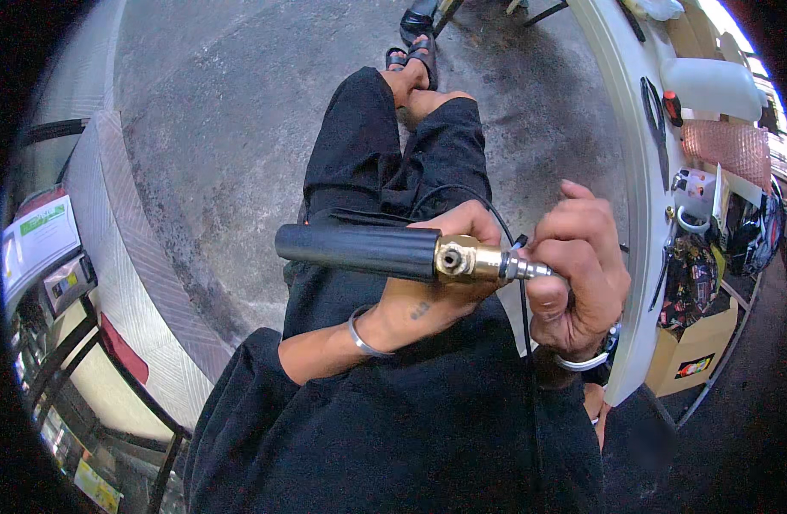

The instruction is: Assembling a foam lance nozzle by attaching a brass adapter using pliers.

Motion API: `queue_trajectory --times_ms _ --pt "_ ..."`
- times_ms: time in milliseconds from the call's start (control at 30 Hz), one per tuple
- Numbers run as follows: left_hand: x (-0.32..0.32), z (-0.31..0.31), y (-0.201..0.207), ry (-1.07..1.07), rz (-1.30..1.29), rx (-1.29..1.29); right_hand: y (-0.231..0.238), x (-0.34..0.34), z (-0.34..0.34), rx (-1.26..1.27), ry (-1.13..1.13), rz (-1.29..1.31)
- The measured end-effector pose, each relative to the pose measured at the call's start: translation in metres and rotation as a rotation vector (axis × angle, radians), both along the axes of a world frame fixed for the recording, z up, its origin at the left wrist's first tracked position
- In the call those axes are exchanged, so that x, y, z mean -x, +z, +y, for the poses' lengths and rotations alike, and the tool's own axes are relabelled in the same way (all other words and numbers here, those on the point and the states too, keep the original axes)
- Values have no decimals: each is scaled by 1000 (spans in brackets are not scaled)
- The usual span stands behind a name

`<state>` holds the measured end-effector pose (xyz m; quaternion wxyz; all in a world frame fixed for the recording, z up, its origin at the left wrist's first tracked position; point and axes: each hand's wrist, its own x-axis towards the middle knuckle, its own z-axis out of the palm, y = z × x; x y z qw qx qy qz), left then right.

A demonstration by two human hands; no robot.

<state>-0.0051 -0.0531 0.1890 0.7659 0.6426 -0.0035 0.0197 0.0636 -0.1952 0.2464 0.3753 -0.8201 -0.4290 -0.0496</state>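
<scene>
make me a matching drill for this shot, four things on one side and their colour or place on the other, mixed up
Things:
1. tool handle
2. fitting
3. left hand
4. right hand

Colour or place:
a. brass
b. black
c. on the fitting's silver tip
d. under the handle and fitting

Pairs: 1-b, 2-a, 3-d, 4-c

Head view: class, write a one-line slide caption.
Seated person's left hand grips a black-handled brass-fitted tool while right hand pinches its metal tip.
</scene>
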Motion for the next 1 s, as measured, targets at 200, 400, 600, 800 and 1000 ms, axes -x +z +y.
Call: queue_trajectory --times_ms 200,400,600,800,1000 --pt "0 -1 2 13 73 -38 -7 1 0 -22 -5 42" --pt "1 3 -3 -34 25 113 -5 5 3 -40 22 138" --pt "-1 0 -2 12 21 -17 -1 0 0 34 44 122" --pt "1 -2 -5 -5 27 53 -7 5 3 -51 -59 52" --pt "2 1 -2 12 65 26 -8 3 0 9 -22 29"
